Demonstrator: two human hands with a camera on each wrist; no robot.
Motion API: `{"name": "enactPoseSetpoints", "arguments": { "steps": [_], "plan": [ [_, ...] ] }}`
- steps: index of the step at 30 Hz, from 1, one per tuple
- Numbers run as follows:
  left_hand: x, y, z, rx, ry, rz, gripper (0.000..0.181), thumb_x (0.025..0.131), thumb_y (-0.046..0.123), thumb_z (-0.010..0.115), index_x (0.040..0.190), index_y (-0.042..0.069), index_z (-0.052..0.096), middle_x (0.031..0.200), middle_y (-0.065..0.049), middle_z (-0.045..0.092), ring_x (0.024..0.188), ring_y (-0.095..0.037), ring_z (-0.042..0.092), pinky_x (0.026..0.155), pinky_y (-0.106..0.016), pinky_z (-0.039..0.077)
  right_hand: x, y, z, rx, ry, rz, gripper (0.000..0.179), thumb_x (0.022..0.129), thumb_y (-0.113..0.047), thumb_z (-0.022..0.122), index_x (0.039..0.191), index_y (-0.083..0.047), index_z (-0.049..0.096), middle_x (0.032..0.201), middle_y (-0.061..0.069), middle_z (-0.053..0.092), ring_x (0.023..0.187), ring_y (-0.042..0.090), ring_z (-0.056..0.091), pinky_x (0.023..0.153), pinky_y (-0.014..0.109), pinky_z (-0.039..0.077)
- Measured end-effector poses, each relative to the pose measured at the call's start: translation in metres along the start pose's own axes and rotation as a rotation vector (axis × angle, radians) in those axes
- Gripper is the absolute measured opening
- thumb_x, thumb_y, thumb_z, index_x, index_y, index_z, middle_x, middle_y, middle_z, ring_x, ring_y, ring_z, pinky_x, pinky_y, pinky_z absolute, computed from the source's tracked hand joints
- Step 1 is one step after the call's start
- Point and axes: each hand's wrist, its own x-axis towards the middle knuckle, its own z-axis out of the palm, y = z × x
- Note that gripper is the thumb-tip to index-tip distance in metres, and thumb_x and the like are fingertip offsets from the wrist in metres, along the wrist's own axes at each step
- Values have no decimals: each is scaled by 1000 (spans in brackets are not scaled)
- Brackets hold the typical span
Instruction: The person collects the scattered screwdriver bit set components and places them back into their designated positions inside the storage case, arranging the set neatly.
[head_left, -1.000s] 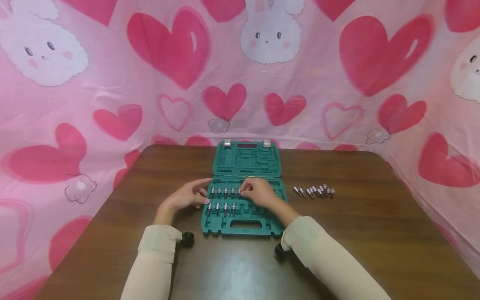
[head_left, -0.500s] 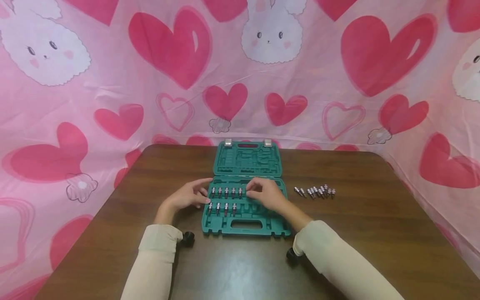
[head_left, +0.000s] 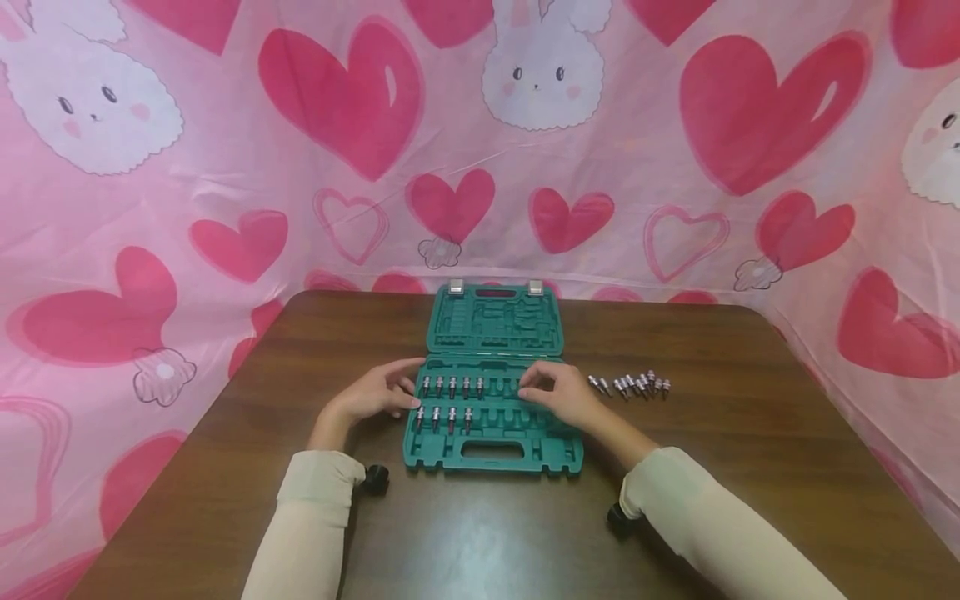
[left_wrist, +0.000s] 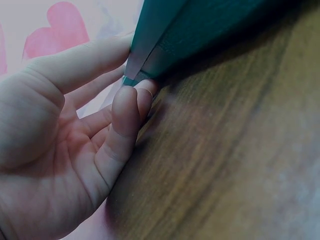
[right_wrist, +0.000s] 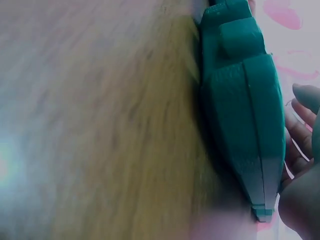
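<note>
Right hand (head_left: 561, 393) hovers over the green case (head_left: 435, 450), fingers loosely parted, seemingly empty; left hand (head_left: 372, 392) touches its edge, fingers relaxed. 9 bit sockets (head_left: 452, 387) sit slotted; a low rightward sweep could scatter the loose sockets (head_left: 632, 383) on the worktop (head_left: 750, 417)!

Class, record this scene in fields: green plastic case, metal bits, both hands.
Green plastic case: open on a brown wood-grain table
Seated: silver metal socket bits, five visible in the far row, four in the near row
Loose: cluster of silver metal bits on the table, right of the case
Left hand: touching the case's left side
Right hand: over the case's right part; no bit visible in it
</note>
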Motion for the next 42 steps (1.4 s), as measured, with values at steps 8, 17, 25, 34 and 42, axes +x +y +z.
{"name": "enactPoseSetpoints", "arguments": {
  "steps": [8,17,25,34,42],
  "plan": [
    [-2,0,0,-2,13,-16,73,86,12,74,150,17,39,101,-14,63,84,-28,63,70,-38,55,-7,2,-8,24,-30,50,11,87,-17,74,96,-11,69,87,-4,65,84,18,59,77,38,48],
    [-2,0,0,1,15,-14,73,86,12,74,150,17,39,101,-14,63,85,-28,63,71,-39,55,-14,11,-22,-16,21,60,12,87,-20,75,96,-14,70,82,-4,64,78,19,57,69,37,48],
    [1,0,1,3,10,-15,73,85,14,75,149,17,40,101,-13,63,86,-27,61,70,-38,55,-25,19,-38,-52,78,60,14,86,-18,76,96,-11,70,74,-3,61,71,19,55,60,32,46],
    [-1,0,1,4,16,-25,72,86,12,74,149,17,39,101,-14,63,86,-27,61,70,-38,55,-35,32,-56,-83,60,90,18,86,-22,76,100,-12,69,74,-2,59,68,20,54,57,32,46],
    [0,-1,1,-2,11,-11,72,87,12,73,149,16,39,101,-15,63,85,-27,62,70,-37,55,-44,44,-77,-130,70,139,24,86,-26,76,104,-12,68,75,0,59,68,22,54,58,33,46]
  ]
}}
